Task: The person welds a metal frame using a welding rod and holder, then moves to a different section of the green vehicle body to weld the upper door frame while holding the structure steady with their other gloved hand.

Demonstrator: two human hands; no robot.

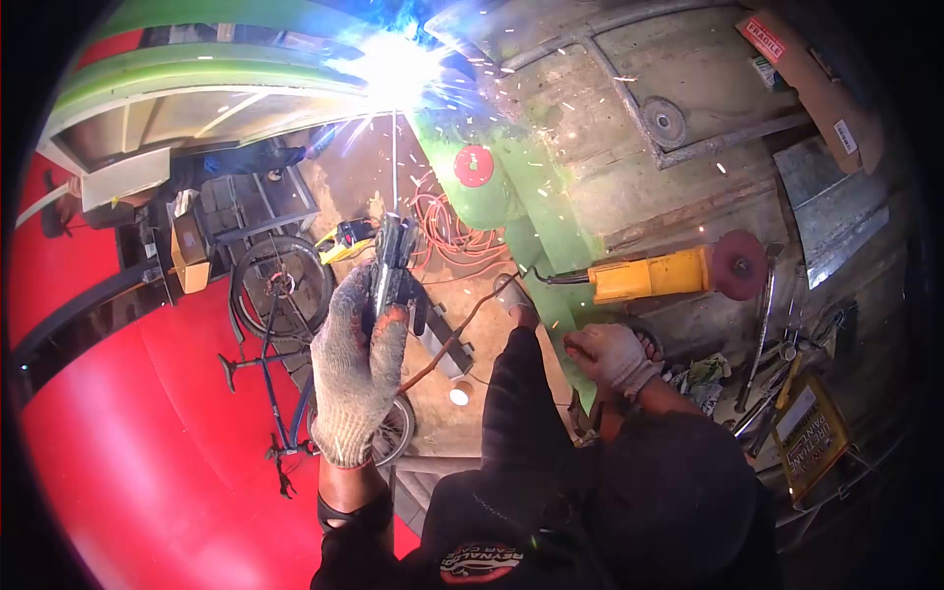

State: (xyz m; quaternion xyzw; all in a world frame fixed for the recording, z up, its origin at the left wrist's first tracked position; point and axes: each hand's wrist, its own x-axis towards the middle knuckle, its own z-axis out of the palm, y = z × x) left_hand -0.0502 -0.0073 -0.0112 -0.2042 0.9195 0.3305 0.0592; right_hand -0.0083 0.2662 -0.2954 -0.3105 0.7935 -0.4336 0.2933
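Note:
My left hand, in a pale knitted glove, is closed round a dark electrode holder. A thin rod runs up from the holder to a blinding blue-white arc at the edge of a green panel. Sparks scatter to the right. My right hand, gloved too, has its fingers curled in beside a green strip, below a yellow angle grinder. Whatever it holds, if anything, is hidden. A red disc lies on green metal near the arc.
Orange cable lies coiled mid-floor. A bicycle stands at left beside a large red panel. Tools, a metal sheet, a cardboard piece and a labelled tin are at right. A dark rounded shape fills the lower right.

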